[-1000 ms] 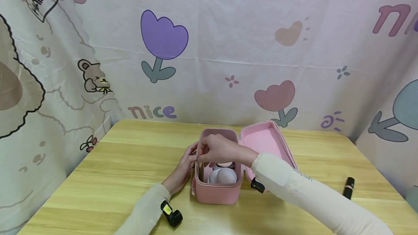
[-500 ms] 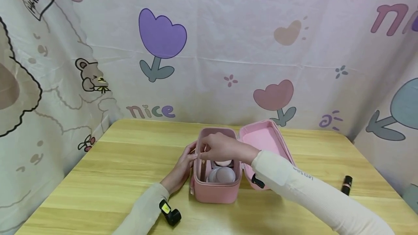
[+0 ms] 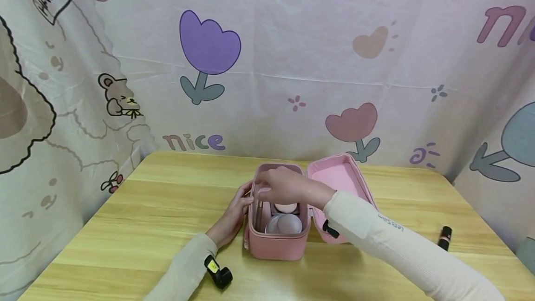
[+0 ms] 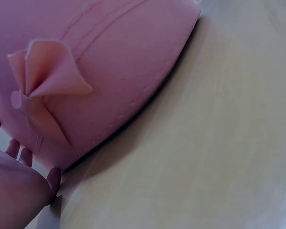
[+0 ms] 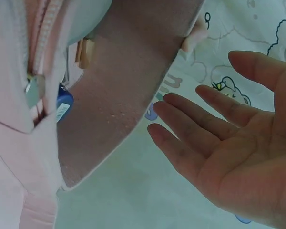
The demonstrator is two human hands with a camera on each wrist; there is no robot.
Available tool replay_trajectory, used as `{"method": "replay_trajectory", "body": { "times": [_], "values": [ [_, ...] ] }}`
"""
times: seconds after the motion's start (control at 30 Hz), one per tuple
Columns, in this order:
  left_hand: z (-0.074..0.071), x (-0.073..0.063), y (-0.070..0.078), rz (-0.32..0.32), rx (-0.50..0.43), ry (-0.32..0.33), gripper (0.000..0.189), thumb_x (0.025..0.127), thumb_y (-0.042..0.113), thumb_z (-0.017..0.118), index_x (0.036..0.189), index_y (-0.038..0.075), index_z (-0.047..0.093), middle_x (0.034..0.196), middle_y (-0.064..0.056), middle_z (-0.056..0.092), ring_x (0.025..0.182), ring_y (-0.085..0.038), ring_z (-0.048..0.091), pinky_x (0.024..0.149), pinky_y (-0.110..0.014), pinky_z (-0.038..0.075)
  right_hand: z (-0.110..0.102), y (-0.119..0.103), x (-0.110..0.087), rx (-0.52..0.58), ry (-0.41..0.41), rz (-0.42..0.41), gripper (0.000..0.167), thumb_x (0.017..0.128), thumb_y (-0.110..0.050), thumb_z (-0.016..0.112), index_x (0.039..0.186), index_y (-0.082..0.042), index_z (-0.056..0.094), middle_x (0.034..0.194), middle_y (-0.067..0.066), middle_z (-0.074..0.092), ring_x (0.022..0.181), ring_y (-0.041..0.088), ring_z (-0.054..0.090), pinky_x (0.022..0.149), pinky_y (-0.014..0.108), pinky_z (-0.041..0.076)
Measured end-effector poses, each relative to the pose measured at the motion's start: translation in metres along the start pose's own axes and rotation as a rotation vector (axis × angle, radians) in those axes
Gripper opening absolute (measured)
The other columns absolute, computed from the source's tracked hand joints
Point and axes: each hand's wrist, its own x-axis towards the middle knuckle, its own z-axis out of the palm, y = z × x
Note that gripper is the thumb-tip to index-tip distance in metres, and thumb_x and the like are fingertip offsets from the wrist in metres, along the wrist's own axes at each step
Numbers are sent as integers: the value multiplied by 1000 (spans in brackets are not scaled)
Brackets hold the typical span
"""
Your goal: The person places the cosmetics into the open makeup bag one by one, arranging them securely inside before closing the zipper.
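Observation:
A pink cosmetic case stands with its lid folded open to the right. My left hand rests against its left wall; in the left wrist view the fingers touch the pink side below a bow. My right hand hovers over the case opening. In the right wrist view its fingers are spread and hold nothing. Inside the case are a slim brown stick along the left wall, a round pale container and a round light piece in a dark holder.
A black tube with a light band lies at the table's right. Within the case, a dark blue item shows in the right wrist view. A printed cloth hangs behind the wooden table.
My right hand's fingers have come off the brown stick at the left wall and risen slightly. The stick now lies along that wall. My left hand keeps its place.

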Motion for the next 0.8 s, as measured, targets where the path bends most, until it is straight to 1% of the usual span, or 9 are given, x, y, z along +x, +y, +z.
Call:
{"method": "replay_trajectory", "body": {
  "times": [0.13, 0.27, 0.4, 0.53, 0.63, 0.73, 0.8],
  "values": [
    [0, 0, -1, 3, 0, 3, 67, 91, 23, 45, 151, 8, 21, 155, -14, 17, 140, -30, 17, 113, -46, 10, -5, 0, -2, -27, 15, 3, 27, 92, -21, 61, 115, -10, 67, 97, -1, 65, 83, 15, 58, 76, 33, 49],
    [0, 0, -1, 5, -4, 7, 66, 91, 23, 45, 151, 8, 21, 155, -14, 17, 139, -30, 17, 112, -46, 10, -10, 0, -3, -28, 8, -17, 22, 91, -21, 62, 110, -11, 68, 93, -3, 63, 83, 15, 58, 76, 33, 49],
    [-1, 0, -1, 3, -1, 8, 66, 92, 24, 46, 151, 9, 22, 155, -13, 17, 140, -31, 16, 112, -47, 9, -15, 1, -5, 11, 3, -54, 22, 92, -18, 62, 111, -8, 66, 97, -1, 65, 89, 16, 61, 79, 32, 50],
    [-1, 0, -2, 6, -4, 6, 67, 92, 24, 45, 152, 8, 21, 155, -14, 18, 140, -31, 16, 112, -46, 9, -25, 0, -11, 44, 17, -63, 29, 92, -19, 62, 118, -7, 64, 104, 3, 68, 97, 18, 64, 83, 32, 51],
    [0, 1, -2, 12, -4, 4, 67, 92, 24, 45, 152, 8, 21, 156, -14, 17, 141, -31, 16, 112, -46, 10, -36, -2, -22, 75, 68, -59, 34, 93, -21, 61, 123, -4, 63, 111, 7, 68, 103, 21, 63, 88, 35, 50],
    [0, 1, -2, 17, -1, 2, 67, 91, 23, 45, 152, 7, 20, 156, -15, 16, 141, -31, 14, 112, -46, 9, -45, -3, -38, 104, 156, -71, 39, 93, -22, 61, 126, -2, 60, 117, 10, 66, 109, 23, 61, 92, 39, 48],
    [0, 0, -1, 20, -2, 1, 68, 91, 23, 45, 152, 6, 20, 156, -16, 15, 142, -32, 13, 113, -47, 8, -49, -3, -50, 115, 211, -66, 41, 93, -23, 62, 128, -3, 60, 121, 9, 65, 112, 22, 60, 94, 40, 47]
  ]
}}
